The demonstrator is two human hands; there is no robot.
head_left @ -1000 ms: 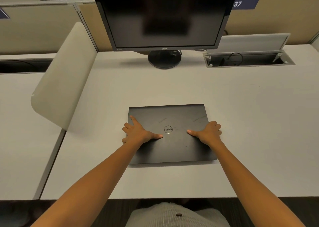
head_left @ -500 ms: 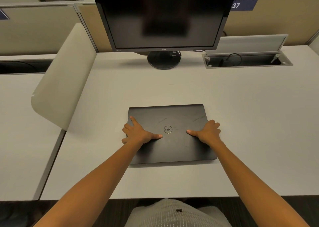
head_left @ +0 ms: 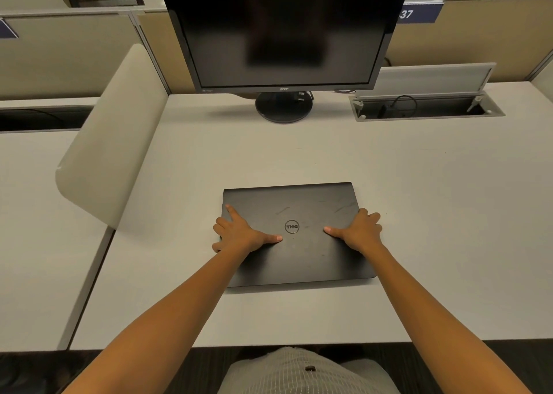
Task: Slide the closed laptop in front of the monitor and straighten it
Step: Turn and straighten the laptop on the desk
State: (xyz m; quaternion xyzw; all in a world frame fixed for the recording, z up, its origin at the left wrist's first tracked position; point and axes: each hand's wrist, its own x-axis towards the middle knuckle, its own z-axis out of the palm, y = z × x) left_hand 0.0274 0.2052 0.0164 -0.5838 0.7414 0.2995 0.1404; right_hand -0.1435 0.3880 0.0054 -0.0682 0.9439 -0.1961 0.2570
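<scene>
A closed black laptop [head_left: 299,208] with a round logo lies flat on the white desk [head_left: 419,214], roughly centred below the dark monitor [head_left: 284,34] and nearly square to it. My left hand [head_left: 239,233] grips the laptop's left edge, thumb on the lid, fingers wrapped over the side. My right hand [head_left: 360,229] grips the right edge the same way. A stretch of bare desk lies between the laptop's far edge and the monitor's round stand [head_left: 283,108].
An open cable tray [head_left: 428,106] with a raised lid is set into the desk at the back right. A curved white divider panel [head_left: 113,142] stands along the desk's left side. Beige partitions close off the back.
None on the desk: both hands stay on the laptop's sides and the laptop holds its place. Only the view shifts slightly.
</scene>
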